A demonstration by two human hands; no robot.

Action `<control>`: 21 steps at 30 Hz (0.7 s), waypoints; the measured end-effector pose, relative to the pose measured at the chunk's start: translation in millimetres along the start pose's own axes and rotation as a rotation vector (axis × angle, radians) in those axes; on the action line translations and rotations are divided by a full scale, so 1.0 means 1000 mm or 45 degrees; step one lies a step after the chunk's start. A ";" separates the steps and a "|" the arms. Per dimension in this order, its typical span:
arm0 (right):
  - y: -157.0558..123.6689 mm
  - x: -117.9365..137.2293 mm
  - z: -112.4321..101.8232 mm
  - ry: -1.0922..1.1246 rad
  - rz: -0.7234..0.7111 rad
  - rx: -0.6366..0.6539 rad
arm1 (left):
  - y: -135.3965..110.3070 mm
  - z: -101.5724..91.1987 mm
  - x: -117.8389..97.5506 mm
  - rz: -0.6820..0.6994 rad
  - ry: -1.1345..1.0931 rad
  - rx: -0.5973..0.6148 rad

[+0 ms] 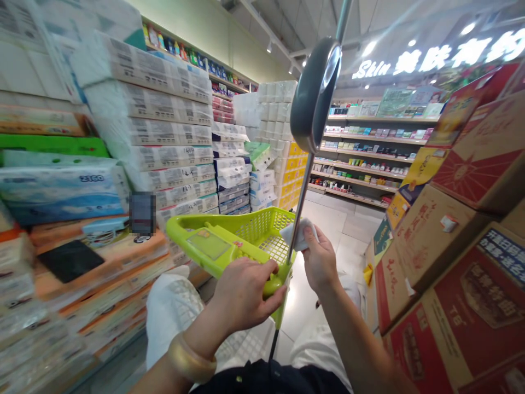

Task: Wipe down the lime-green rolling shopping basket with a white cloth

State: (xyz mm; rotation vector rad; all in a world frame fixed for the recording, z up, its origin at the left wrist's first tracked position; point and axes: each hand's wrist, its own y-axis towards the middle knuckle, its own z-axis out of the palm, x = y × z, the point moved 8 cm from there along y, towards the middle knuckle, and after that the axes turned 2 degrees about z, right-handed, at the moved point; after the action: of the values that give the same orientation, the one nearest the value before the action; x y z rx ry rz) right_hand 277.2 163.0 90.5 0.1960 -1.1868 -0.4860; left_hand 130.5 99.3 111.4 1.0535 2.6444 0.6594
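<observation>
A lime-green plastic shopping basket [229, 241] is held up sideways in front of me. My left hand [246, 293] is closed around its rim at the near corner. My right hand [319, 261] pinches a white cloth [298, 234] against a metal pole [301, 202] that rises from the basket's corner to a grey round handle [315, 96] overhead. A gold bangle [189, 360] sits on my left wrist. My knees in white trousers show below.
Stacked packs of tissue and toilet paper [156, 131] fill the left side. Red and brown cardboard boxes [459, 246] pile up on the right. A tiled aisle [336, 224] runs ahead toward shelves of small products [369, 158].
</observation>
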 end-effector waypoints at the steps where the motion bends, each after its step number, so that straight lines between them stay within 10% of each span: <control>1: -0.004 -0.007 -0.002 -0.020 0.032 0.006 | -0.001 -0.001 0.000 0.009 -0.004 -0.020; 13: -0.002 0.017 0.004 0.001 -0.075 -0.042 | -0.001 0.004 -0.003 0.027 0.042 0.073; 21: -0.070 0.005 -0.024 -0.527 -0.528 -0.269 | -0.004 0.005 -0.014 0.195 0.032 -0.033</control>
State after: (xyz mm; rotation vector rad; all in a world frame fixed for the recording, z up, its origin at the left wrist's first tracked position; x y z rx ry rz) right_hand 282.5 96.4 58.3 0.1633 -1.4919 -1.0484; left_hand 139.8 88.3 105.7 1.2578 2.5876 0.7399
